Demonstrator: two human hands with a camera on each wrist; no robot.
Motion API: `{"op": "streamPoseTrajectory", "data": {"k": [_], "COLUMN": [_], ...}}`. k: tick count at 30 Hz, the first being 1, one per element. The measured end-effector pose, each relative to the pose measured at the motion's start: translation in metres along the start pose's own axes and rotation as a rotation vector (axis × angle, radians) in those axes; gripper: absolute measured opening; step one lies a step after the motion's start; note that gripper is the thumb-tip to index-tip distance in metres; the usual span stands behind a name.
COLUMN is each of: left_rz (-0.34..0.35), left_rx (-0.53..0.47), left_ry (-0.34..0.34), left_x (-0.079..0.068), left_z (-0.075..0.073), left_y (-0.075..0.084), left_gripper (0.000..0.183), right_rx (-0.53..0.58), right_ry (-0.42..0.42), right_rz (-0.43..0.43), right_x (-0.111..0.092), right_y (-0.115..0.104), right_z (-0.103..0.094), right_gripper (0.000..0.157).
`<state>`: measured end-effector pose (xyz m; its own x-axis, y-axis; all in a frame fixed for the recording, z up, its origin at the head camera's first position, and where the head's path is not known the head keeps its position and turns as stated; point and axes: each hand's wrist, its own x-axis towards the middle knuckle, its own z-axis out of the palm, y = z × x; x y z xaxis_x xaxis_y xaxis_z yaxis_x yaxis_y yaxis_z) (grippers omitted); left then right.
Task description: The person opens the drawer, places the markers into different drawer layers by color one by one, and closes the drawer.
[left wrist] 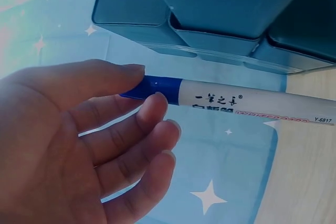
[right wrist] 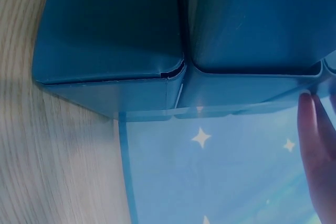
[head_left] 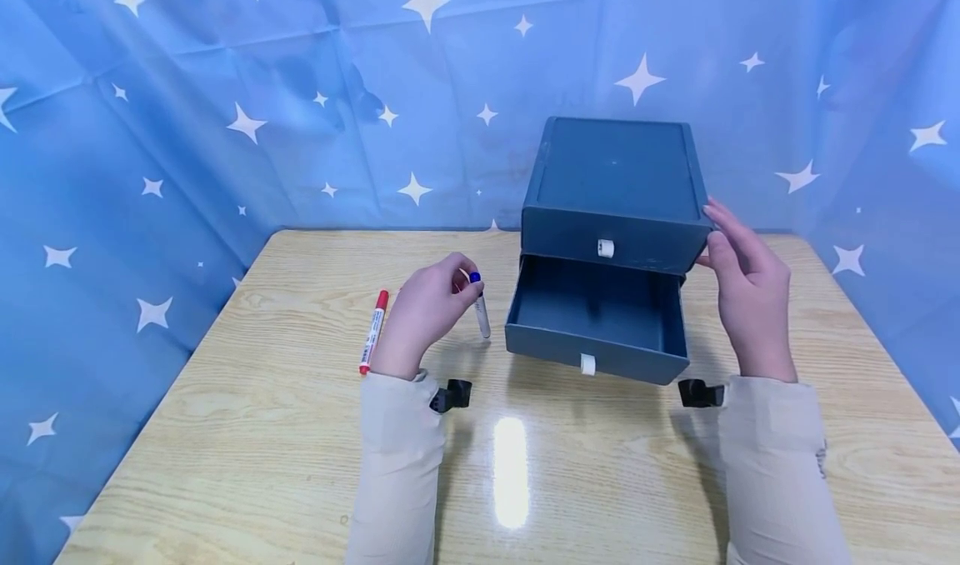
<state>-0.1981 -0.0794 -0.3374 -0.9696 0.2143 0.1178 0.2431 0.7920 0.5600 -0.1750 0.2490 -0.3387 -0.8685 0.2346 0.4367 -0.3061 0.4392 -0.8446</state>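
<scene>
My left hand pinches a whiteboard marker by its blue cap, thumb on one side and fingertips on the other. The white barrel hangs down from the fingers, left of a dark blue two-drawer box. The box's lower drawer is pulled out, and its inside shows bare. Its upper drawer is closed. My right hand rests at the right side of the box near the upper drawer's front corner, fingers fairly straight. In the right wrist view a finger touches the box's side.
A red marker lies on the wooden table, left of my left hand. Behind the table hangs a blue cloth with white stars, also down the left and right sides. White knobs stick out from the drawer fronts.
</scene>
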Motion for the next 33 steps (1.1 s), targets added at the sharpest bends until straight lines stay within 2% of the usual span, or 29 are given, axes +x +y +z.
{"op": "streamPoseTrajectory", "data": {"k": [9,17,25,33], "left_rz": [0.035,0.081,0.163,0.194], "left_rx": [-0.011,-0.057,-0.074,-0.099], "left_ry": [0.06,0.184,0.266,0.313], "left_x": [-0.004,-0.005,-0.008,-0.01], "left_z": [-0.007,-0.013,-0.016,-0.018], "left_y": [0.005,0.01,0.012,0.016], "left_gripper": [0.015,0.014,0.015,0.022], "right_rx": [-0.004,0.005,0.003,-0.002], "right_ry": [0.003,0.001,0.002,0.002], "right_rz": [-0.004,-0.001,-0.009,-0.018], "right_x": [0.0,0.0,0.0,0.001], "right_y": [0.0,0.0,0.002,0.001], "right_z": [0.0,0.0,0.0,0.0], "right_gripper": [0.034,0.034,0.034,0.034]}}
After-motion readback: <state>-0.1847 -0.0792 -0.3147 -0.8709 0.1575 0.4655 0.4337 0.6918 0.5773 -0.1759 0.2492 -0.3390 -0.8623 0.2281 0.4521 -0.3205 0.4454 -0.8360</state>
